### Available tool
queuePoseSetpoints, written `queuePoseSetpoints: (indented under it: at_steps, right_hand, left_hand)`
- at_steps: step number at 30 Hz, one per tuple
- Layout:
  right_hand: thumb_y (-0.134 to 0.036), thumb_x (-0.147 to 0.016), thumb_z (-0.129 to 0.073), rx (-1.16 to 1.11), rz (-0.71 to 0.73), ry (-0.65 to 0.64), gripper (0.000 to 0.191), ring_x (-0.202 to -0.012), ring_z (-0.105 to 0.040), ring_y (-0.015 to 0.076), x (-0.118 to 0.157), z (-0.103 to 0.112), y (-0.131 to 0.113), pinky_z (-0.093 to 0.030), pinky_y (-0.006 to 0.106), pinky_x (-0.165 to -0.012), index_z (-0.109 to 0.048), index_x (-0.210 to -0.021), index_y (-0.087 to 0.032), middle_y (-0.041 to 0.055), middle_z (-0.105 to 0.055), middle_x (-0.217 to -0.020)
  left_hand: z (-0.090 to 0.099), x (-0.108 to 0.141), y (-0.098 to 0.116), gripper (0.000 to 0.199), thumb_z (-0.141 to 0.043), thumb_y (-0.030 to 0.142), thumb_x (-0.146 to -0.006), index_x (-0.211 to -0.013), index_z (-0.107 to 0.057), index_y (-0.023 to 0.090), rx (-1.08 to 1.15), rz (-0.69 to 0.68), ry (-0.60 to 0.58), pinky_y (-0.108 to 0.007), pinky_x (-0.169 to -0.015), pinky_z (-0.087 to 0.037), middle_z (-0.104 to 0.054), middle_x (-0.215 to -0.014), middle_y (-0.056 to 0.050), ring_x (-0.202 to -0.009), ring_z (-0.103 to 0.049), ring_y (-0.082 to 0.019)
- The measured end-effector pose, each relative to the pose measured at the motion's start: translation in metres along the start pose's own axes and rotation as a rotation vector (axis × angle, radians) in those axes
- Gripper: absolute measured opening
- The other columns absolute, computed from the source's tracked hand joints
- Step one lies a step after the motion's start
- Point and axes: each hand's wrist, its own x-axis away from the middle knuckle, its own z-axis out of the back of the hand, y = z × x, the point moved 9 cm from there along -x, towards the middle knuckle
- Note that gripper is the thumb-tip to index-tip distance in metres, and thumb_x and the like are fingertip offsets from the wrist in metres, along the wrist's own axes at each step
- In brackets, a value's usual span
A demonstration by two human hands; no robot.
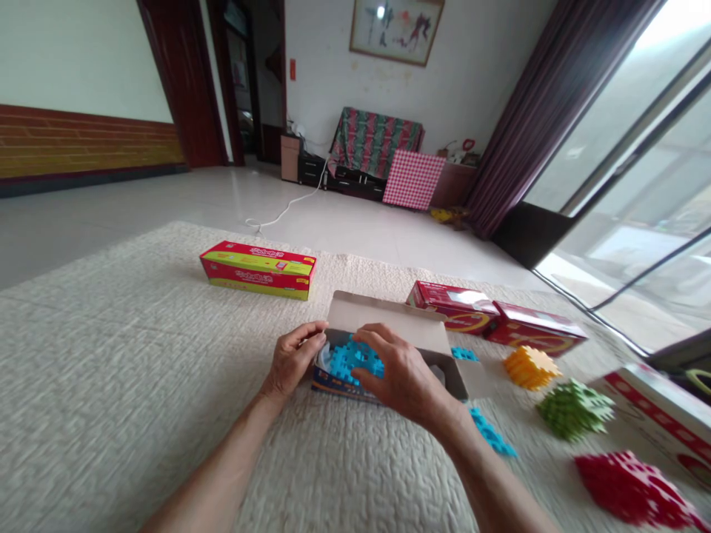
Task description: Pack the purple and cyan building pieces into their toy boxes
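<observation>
Both forearms are stretched over the quilted mat. Left hand steadies the open box at its end, fingers curled vs. the rim; right hand is pressed flat on blue blocks inside, mid-mat. Yellow, green, red piles lie toward the right edge; closed boxes toward the far edge.

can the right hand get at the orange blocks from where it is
Probably yes: the right hand rests on the blue blocks in the open box, and only bare mat lies before the orange blocks.
</observation>
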Motion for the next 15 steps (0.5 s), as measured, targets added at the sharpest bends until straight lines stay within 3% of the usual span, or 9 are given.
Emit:
queuePoseSetpoints:
  at_steps: [8, 11, 15]
  right_hand:
    - [-0.023, -0.077, -0.062, -0.008, 0.059, 0.008, 0.039, -0.107, -0.058, 0.0219, -0.008, -0.003, -0.006, -0.047, 0.037, -0.094, -0.058, -0.115, -0.019, 0.0084, -0.061, -0.117]
    - [-0.027, -0.08, -0.061, 0.012, 0.029, 0.087, 0.035, -0.105, -0.06, 0.0212, -0.002, 0.019, 0.004, -0.049, 0.037, -0.092, -0.059, -0.114, -0.019, 0.0087, -0.062, -0.116]
    - [-0.028, -0.084, -0.054, 0.112, -0.041, 0.27, 0.027, -0.1, -0.063, 0.0212, 0.019, 0.07, 0.032, -0.051, 0.037, -0.087, -0.062, -0.11, -0.02, 0.0086, -0.066, -0.112]
  left_hand:
    - [-0.001, 0.0, 0.003, 0.037, -0.067, 0.042, -0.07, -0.096, -0.073, 0.015, -0.021, 0.004, 0.006, -0.028, -0.072, -0.051, -0.072, -0.089, -0.006, -0.081, -0.064, -0.02]
    - [0.0, 0.0, 0.003, 0.037, -0.067, 0.042, -0.071, -0.095, -0.073, 0.015, -0.025, -0.004, 0.009, -0.026, -0.071, -0.05, -0.072, -0.09, -0.006, -0.08, -0.064, -0.019]
    - [0.0, 0.0, -0.001, 0.038, -0.067, 0.042, -0.072, -0.098, -0.073, 0.014, -0.01, 0.011, 0.001, -0.024, -0.069, -0.049, -0.072, -0.089, -0.006, -0.076, -0.064, -0.017]
